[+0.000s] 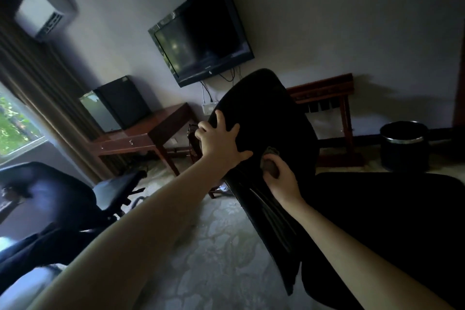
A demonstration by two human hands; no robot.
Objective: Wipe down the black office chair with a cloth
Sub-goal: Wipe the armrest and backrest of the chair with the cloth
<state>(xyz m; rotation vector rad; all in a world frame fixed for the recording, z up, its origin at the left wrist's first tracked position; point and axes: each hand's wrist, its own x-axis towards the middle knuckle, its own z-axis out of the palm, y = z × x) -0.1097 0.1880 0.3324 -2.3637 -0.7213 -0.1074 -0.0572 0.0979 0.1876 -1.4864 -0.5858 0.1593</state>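
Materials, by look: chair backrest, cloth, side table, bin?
Chair backrest: matte black, no glare; likely fabric or mesh, too dark to tell.
Cloth: soft grey-green textile, bunched in the right hand.
Side table: reddish-brown wood, glossy varnish showing reflections.
Bin: black body, material unclear; shiny metal-looking rim.

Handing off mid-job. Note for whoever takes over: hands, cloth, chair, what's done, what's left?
Left hand: fingers splayed on the upper left edge of the backrest, bracing it.
Right hand: grips the bunched cloth and presses it against the backrest's lower middle.
Black office chair: tilted in view, seat at lower right.
Done: backrest wiping is under way; the dark surface doesn't show how much is covered.
Left: probably the rest of the backrest, then the seat. The base is out of view.
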